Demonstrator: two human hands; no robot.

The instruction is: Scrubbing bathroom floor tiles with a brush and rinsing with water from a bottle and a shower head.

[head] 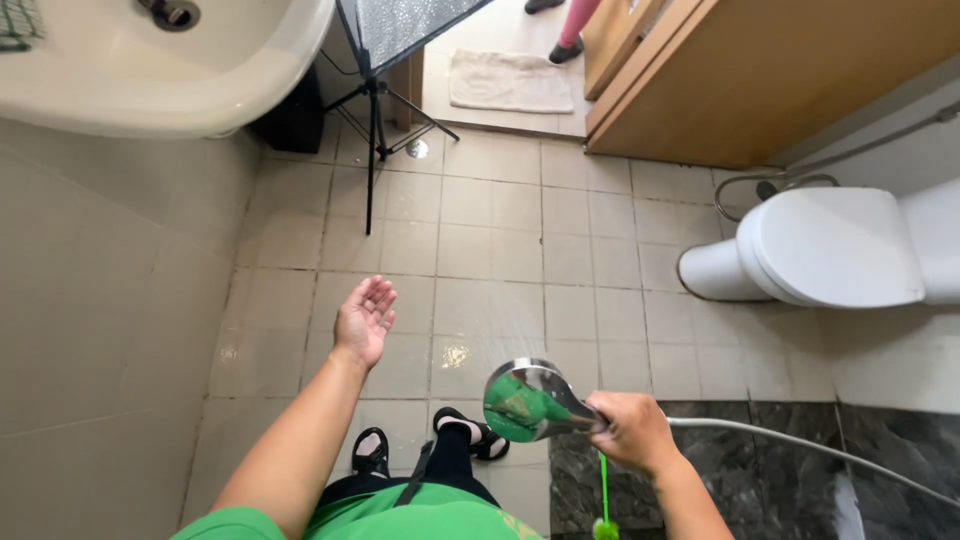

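The right hand (632,430) grips the handle of a chrome shower head (527,401), its hose (800,445) trailing right over dark stone. The left hand (364,319) hangs open, palm up, above the tiled floor (500,240). A white toilet (830,245) stands right, a washbasin (200,90) upper left, a black tripod (375,130) beside it, a beige mat (510,80) beyond.

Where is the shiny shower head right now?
In the head view, the shower head is low and right of centre, held by the right hand above the tiled floor, just over the sandalled feet; the toilet sits farther right.
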